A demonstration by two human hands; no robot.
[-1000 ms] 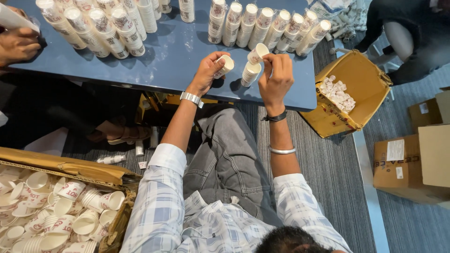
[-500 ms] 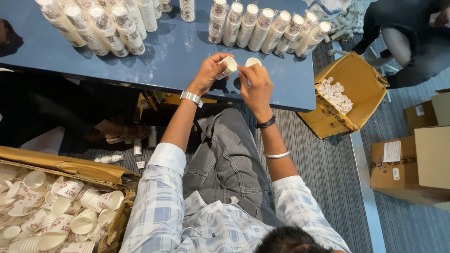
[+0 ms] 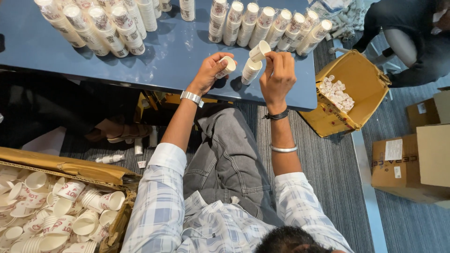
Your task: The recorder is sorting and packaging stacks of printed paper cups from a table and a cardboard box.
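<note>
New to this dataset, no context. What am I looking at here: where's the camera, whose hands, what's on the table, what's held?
One view only: a camera on a seated person's head, looking down. No machine, just bare hands. The left hand holds one small paper cup; the right hand holds another cup above a short stack of cups on the blue table. Rows of wrapped cup stacks lie further back. A box of loose cups sits at lower left, a yellow box on the right.

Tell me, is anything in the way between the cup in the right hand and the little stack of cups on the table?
Nothing visible is. The right hand holds a paper cup just above the short stack of cups on the blue table, with only open air between. The left hand holds another cup off to the side.
</note>
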